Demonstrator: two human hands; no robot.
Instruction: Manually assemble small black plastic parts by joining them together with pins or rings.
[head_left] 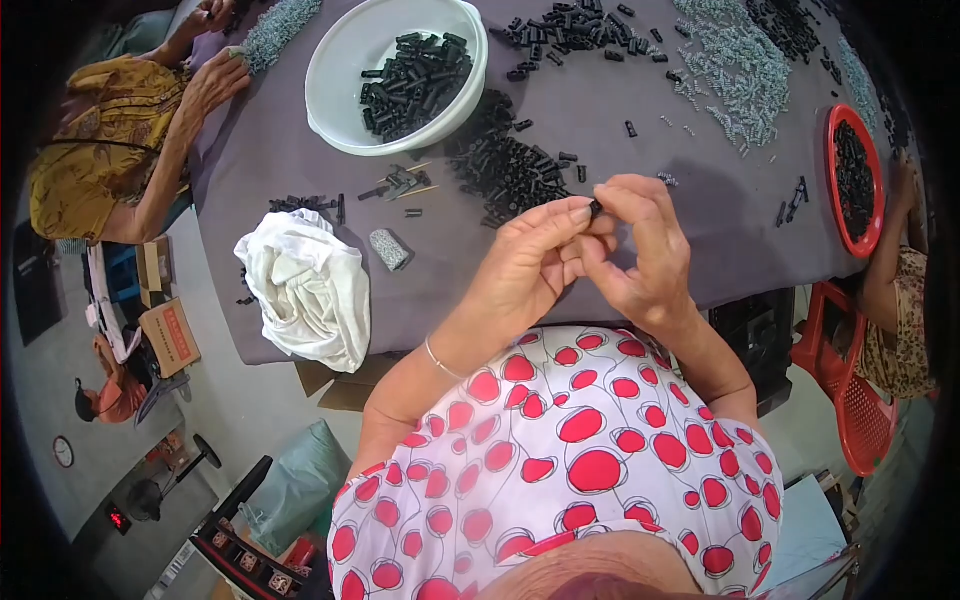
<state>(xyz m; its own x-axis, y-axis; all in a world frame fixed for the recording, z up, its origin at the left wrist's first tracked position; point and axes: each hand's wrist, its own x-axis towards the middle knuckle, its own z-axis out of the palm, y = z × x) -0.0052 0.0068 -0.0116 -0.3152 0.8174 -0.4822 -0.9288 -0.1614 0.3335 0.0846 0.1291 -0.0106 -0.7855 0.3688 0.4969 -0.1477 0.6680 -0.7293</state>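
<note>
My left hand (pixel 525 255) pinches a small black plastic piece (pixel 596 209) between thumb and fingertips, just above the table's near edge. Curled in from the other side, my right hand (pixel 650 245) has its fingertips at the same piece; the fingers hide most of it. Beyond my hands lies a heap of small black tubular pieces (pixel 515 175). A pile of small silvery springs (pixel 740 85) is spread farther off at the right, with a few loose springs (pixel 668 180) close to my right hand.
A white bowl (pixel 322 85) holds more black pieces. On the left are a crumpled white cloth (pixel 305 290), a speckled grey cylinder (pixel 388 250) and thin sticks (pixel 415 190). A red basin (pixel 836 190) stands right. Co-workers' arms (pixel 160 195) reach in at both sides.
</note>
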